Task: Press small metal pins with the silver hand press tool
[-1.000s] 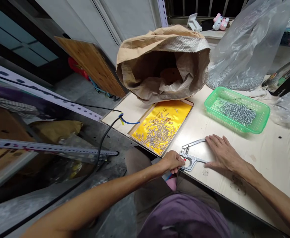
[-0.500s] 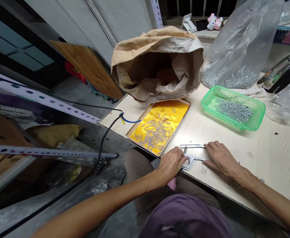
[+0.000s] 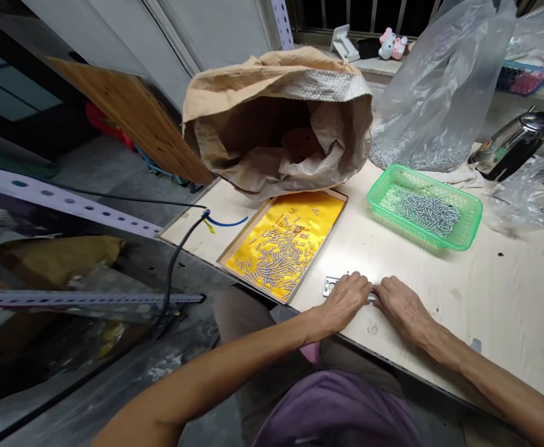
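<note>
A silver metal handle-like piece (image 3: pixel 330 286) lies near the table's front edge, mostly covered by my hands; its left end shows. My left hand (image 3: pixel 347 300) is closed over its middle from above. At the right end, the fingers of my right hand (image 3: pixel 402 308) are closed round the piece, close to my left fingertips. To the left of my hands is a shallow tray (image 3: pixel 317 254) lined with shiny yellow cloth, with many small metal springs (image 3: pixel 276 261) on it. Beyond my right hand stands a green plastic basket (image 3: pixel 474 217) holding small metal pins (image 3: pixel 427 213).
A large brown paper sack (image 3: pixel 272 81) gapes open behind the tray. At the back, a clear plastic bag (image 3: pixel 443 93) of metal parts stands near a steel kettle (image 3: pixel 513 143). A black cable (image 3: pixel 172 267) hangs over the table's left edge.
My left hand has moved right along the metal piece, from its left end to over its middle, covering the spring and ring. My hands are now close together. The view has shifted slightly.
</note>
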{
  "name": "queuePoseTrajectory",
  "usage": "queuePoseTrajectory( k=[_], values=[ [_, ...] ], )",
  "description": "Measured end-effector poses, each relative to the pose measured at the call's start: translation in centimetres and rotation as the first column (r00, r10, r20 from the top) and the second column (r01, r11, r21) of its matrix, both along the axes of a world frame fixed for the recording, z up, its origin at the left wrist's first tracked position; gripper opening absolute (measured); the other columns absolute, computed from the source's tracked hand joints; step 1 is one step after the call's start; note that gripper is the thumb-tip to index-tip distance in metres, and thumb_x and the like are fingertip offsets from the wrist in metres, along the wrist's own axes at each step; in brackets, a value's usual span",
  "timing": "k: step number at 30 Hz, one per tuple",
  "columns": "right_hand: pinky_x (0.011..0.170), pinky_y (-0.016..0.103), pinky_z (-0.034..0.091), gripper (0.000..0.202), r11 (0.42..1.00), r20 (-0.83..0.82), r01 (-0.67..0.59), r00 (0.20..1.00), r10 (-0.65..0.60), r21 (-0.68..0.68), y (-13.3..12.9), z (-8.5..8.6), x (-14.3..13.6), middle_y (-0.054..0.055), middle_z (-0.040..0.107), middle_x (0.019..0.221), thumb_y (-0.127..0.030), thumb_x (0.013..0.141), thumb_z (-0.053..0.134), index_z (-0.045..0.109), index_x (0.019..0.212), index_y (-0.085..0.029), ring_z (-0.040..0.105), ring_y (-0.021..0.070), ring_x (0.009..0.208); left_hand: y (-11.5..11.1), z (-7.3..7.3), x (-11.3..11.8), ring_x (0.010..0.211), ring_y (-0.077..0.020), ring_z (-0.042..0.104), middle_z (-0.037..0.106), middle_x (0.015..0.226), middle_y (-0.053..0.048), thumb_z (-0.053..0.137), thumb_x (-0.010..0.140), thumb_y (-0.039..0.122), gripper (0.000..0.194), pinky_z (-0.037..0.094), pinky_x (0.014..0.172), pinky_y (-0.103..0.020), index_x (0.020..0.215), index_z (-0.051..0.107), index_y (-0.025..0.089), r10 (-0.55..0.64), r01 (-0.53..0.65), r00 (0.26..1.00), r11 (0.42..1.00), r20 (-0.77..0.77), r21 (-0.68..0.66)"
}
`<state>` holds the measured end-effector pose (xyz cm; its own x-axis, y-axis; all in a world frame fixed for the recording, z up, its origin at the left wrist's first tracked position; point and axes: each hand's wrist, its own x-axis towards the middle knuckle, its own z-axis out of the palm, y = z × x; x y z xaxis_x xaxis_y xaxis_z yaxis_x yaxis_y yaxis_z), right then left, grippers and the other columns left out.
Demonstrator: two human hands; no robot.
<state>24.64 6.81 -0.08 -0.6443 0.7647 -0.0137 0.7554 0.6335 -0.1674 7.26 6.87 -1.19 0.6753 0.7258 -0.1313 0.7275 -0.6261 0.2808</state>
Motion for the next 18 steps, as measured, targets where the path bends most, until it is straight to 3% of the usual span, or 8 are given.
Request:
queuePoseTrajectory(
  k=[5,8,9,12,15,18],
  values=[
    [0.063,0.029,0.041,0.015,0.999,-0.011,0.038,0.999,-0.038,0.0,0.3,-0.7,-0.4,0.003,0.055,0.075,-0.008,0.085,0.051,0.053,0.075,-0.019,0.05,0.0186,0.071,1.3,-0.3,0.3,0.096,-0.0212,0.049,0.056,0.093,-0.006,0.043,0.093,0.023,0.014,0.041,0.079,-0.033,0.09,0.054,0.016,0.021,-0.021,1.0,0.999,0.007,-0.049],
    [0.067,0.032,0.044,0.006,0.999,0.016,0.016,1.0,-0.017,0.042,1.0,-0.8,0.3,0.007,0.058,0.084,-0.015,0.083,0.058,0.057,0.088,-0.016,0.051,0.0219,0.078,1.1,-0.5,0.7,0.099,-0.0216,0.051,0.058,0.102,-0.008,0.046,0.092,0.026,0.017,0.043,0.082,-0.035,0.102,0.053,0.015,0.083,-0.083,0.996,0.996,0.018,-0.016],
    [0.07,0.034,0.045,0.018,0.998,0.014,-0.002,1.0,0.002,0.056,1.5,-0.7,0.7,0.009,0.059,0.09,-0.019,0.08,0.062,0.057,0.097,-0.014,0.052,0.0236,0.082,0.7,-0.7,0.8,0.103,-0.022,0.052,0.057,0.108,-0.01,0.047,0.092,0.026,0.022,0.042,0.086,-0.036,0.109,0.05,0.013,0.122,-0.123,0.992,0.992,0.029,0.013],
    [0.077,0.039,0.046,0.044,0.993,-0.032,-0.068,0.997,0.072,0.1,3.5,0.4,1.7,0.016,0.058,0.104,-0.032,0.078,0.065,0.053,0.114,-0.01,0.052,0.0279,0.092,-1.5,-1.8,1.3,0.123,-0.0244,0.043,0.049,0.13,-0.017,0.045,0.092,0.021,0.037,0.036,0.1,-0.04,0.127,0.04,0.01,0.217,-0.231,0.97,0.964,0.111,0.131],
    [0.081,0.041,0.045,0.03,0.982,-0.097,-0.073,0.991,0.091,0.176,5.0,2.4,0.8,0.016,0.057,0.11,-0.028,0.088,0.051,0.056,0.115,-0.014,0.051,0.0273,0.096,-3.5,-2.9,2.0,0.136,-0.027,0.027,0.04,0.14,-0.017,0.047,0.091,0.033,0.046,0.03,0.106,-0.044,0.131,0.037,0.012,0.177,-0.225,0.958,0.952,0.224,0.209],
    [0.076,0.035,0.045,0.022,0.966,-0.084,-0.205,0.972,0.22,0.158,4.8,3.9,-2.6,0.01,0.06,0.101,-0.017,0.087,0.05,0.063,0.105,-0.02,0.052,0.0231,0.09,-4.3,-3.4,2.7,0.132,-0.0294,0.033,0.045,0.135,-0.018,0.054,0.086,0.041,0.052,0.032,0.106,-0.045,0.128,0.043,0.011,0.137,-0.184,0.956,0.969,0.259,0.165]
  ],
)
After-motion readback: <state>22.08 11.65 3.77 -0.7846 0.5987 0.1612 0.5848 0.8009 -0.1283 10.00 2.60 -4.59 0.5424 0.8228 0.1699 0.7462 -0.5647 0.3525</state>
